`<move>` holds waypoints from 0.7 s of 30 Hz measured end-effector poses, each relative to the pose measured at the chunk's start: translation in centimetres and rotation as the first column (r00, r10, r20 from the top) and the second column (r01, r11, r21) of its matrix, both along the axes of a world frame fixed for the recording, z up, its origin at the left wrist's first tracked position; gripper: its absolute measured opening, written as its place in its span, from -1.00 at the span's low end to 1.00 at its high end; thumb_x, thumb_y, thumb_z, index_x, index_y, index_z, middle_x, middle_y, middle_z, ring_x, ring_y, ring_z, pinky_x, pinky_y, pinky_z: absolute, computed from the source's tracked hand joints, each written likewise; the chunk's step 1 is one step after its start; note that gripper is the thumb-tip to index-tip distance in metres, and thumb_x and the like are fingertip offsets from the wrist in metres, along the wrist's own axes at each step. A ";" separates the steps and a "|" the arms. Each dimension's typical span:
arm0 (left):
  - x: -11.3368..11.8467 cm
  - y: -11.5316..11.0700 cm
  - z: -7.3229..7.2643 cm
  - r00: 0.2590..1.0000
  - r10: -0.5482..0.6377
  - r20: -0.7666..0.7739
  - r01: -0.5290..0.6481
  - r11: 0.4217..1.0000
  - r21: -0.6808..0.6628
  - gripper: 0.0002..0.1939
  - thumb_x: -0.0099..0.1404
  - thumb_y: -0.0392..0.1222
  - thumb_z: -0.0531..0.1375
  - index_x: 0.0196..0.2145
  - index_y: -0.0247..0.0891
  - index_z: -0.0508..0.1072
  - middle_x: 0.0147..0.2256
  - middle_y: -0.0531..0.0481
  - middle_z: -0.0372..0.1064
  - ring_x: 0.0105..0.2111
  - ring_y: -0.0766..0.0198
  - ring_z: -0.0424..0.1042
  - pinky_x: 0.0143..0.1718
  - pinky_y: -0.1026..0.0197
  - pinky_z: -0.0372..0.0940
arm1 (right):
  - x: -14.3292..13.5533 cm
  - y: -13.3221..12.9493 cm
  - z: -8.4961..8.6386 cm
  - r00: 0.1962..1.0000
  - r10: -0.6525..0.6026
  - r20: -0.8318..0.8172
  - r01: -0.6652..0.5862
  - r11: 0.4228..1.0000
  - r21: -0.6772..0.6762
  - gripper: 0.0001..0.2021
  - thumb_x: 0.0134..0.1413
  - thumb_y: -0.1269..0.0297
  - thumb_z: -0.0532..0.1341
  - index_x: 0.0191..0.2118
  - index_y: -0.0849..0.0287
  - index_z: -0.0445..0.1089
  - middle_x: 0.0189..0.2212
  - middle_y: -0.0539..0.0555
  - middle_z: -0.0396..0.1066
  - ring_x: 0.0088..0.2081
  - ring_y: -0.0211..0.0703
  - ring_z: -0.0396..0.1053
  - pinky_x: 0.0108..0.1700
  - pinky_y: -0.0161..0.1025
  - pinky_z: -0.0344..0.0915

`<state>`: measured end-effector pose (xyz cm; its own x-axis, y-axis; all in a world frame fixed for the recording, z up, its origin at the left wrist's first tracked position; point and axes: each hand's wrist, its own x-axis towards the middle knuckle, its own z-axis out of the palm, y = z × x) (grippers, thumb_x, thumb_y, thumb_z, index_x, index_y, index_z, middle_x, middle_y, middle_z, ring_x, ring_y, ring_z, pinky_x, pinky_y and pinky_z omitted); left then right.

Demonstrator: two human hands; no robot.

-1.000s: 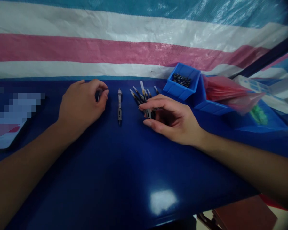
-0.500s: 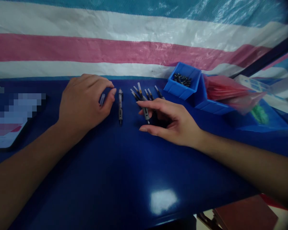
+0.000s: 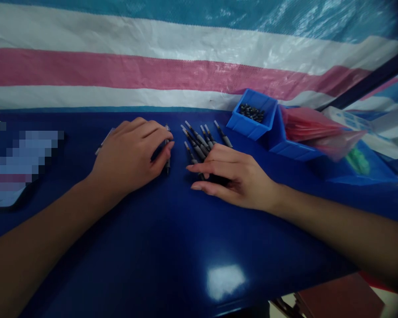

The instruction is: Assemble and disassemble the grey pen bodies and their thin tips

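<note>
My left hand (image 3: 132,152) is closed, thumb and fingertips pinched round an assembled pen (image 3: 167,165) that lies upright in view on the table. Its middle is hidden by my fingers. A clear piece, perhaps a pen barrel (image 3: 104,141), shows partly behind that hand. My right hand (image 3: 234,176) rests on the table, thumb and index finger apart. Under its fingertips lies a pen refill with a dark grip (image 3: 190,152), its lower end partly covered. Several more such refills with grips (image 3: 199,140) fan out just beyond the knuckles, and one (image 3: 223,134) lies slightly apart.
A small blue bin (image 3: 252,115) of black pen parts stands at the back right. Beside it a blue bin (image 3: 293,145) holds red plastic bags (image 3: 311,128); another (image 3: 368,172) has something green inside. A phone-like device (image 3: 20,176) lies at left. Striped sheeting (image 3: 152,66) hangs behind.
My left hand has shifted right and closed on the assembled pen. My right hand has come slightly lower, and the refill with grip at its fingers now lies beside the others.
</note>
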<state>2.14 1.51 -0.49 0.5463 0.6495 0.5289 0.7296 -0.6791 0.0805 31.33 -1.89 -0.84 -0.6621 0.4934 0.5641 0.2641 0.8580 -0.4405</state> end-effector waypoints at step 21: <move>0.1 0.2 -0.2 0.909 -0.415 -0.046 0.413 0.910 -0.040 -0.68 0.67 -0.37 0.09 0.13 -0.38 0.63 0.10 -0.25 0.68 0.06 -0.06 0.66 0.15 -0.08 0.60 | -0.1 -0.1 0.0 0.975 -0.210 0.077 0.208 0.977 0.038 -0.74 0.46 0.25 0.50 0.12 0.29 0.72 -0.17 0.19 0.66 -0.11 0.08 0.49 0.05 0.07 0.47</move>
<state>2.23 1.68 -0.65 0.7957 0.3734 0.4770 0.3872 -0.9191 0.0736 31.19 -1.98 -0.88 -0.5897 0.6094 0.5300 0.4722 0.7925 -0.3859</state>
